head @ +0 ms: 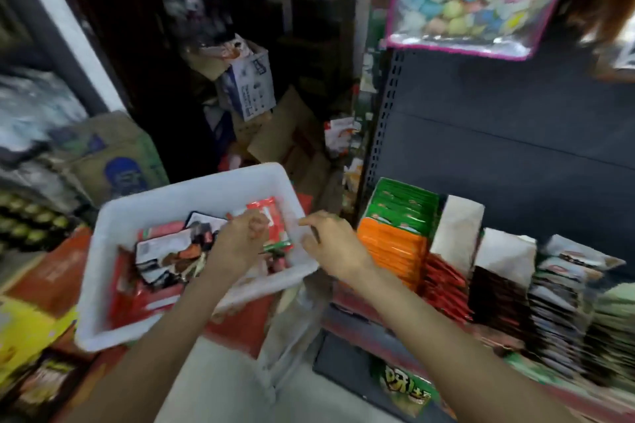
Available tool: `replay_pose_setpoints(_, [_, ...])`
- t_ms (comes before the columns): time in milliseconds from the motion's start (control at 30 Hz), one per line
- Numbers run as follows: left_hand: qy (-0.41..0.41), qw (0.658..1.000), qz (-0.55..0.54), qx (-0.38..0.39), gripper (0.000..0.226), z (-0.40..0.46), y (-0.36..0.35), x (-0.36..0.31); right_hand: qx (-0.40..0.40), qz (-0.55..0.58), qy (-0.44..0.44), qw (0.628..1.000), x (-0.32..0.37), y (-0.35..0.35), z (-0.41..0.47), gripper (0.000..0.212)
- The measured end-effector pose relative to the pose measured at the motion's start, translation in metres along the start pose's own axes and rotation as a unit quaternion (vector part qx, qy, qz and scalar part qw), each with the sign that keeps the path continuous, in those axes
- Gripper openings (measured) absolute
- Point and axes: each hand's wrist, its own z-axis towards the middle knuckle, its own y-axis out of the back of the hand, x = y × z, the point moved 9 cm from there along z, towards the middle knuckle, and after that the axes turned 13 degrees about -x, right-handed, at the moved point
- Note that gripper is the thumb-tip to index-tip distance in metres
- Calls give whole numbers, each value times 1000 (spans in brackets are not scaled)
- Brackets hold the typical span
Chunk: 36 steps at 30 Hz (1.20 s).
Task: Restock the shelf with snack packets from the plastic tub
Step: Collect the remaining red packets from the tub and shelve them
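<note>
L hand (240, 237) is down in the white rectangular plastic tub (165, 203), fingers curled on a small red-green snack packet (275, 245); R hand (330, 244) sits at the tub's right rim, grip too blurred to tell, prob. steadying it. Tub w/ loose red and black packets (171, 254) sits just left of the dark metal shelf (515, 154), so each carry is short. Shelf's front rows, orange packets (391, 251) onward, are packed tight; cardboard boxes (247, 86) behind aren't in the way.
</note>
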Motion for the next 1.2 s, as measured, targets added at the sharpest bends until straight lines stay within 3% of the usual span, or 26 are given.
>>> replay_pose_setpoints(200, [10, 980, 177, 90, 38, 30, 54, 125, 67, 11, -47, 997, 44, -118, 48, 37])
replay_pose_setpoints(333, [-26, 939, 278, 201, 51, 38, 56, 172, 141, -4, -98, 985, 35, -179, 60, 71])
replay_pose_setpoints(433, [-26, 919, 310, 241, 60, 48, 50, 194, 224, -24, -129, 966, 24, -207, 55, 93])
replay_pose_setpoints(533, [-43, 912, 345, 217, 68, 55, 49, 195, 185, -43, -125, 974, 21, -211, 67, 95])
replay_pose_setpoints(700, [-58, 907, 391, 147, 83, 64, 58, 193, 102, -81, -147, 981, 10, -209, 94, 63])
replay_pose_setpoints(800, [-55, 936, 327, 118, 79, 71, 60, 190, 72, -88, -162, 980, 2, -201, 102, 37])
replay_pose_setpoints(900, [30, 981, 160, 106, 69, 75, 69, 197, 29, 22, -191, 981, -1, -183, 108, 2])
replay_pose_setpoints(967, [95, 993, 46, 60, 62, 79, 84, 199, -18, 89, -201, 975, -4, -165, 112, 26])
replay_pose_setpoints(1033, [131, 991, -8, 4, 51, 85, 100, 198, -70, 154, -206, 964, -4, -145, 117, 33])
replay_pose_setpoints(1200, [118, 990, -34, -70, 33, 104, 125, 179, -151, 247, -189, 938, 14, -89, 121, 11])
